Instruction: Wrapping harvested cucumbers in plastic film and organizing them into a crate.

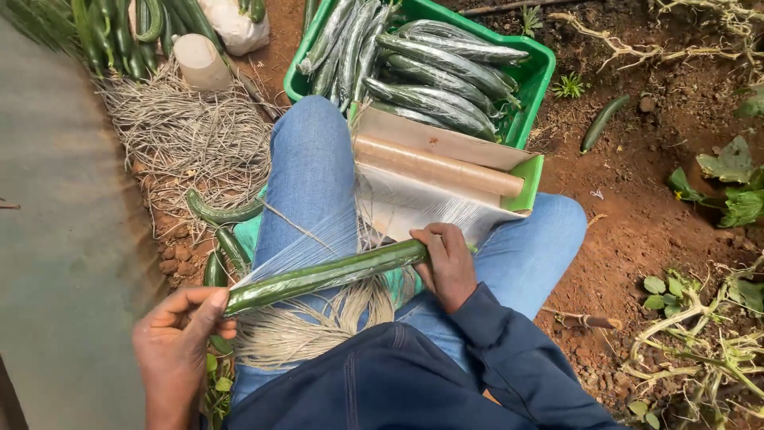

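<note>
The left hand [179, 326] pinched the near left tip of a long, shiny green cucumber [322, 276] lying across the lap. Clear wrap [318, 239] stuck to it. The right hand [446, 263] gripped its right end, near the roll [438, 167].

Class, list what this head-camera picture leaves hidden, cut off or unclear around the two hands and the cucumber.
1. Head view: the cucumber has its right end hidden inside the right hand.
2. The left hand covers the cucumber's left tip.
3. The green crate is cut by the top edge; its far wall is unseen.
4. The film roll hides the dispenser box's inside.
</note>
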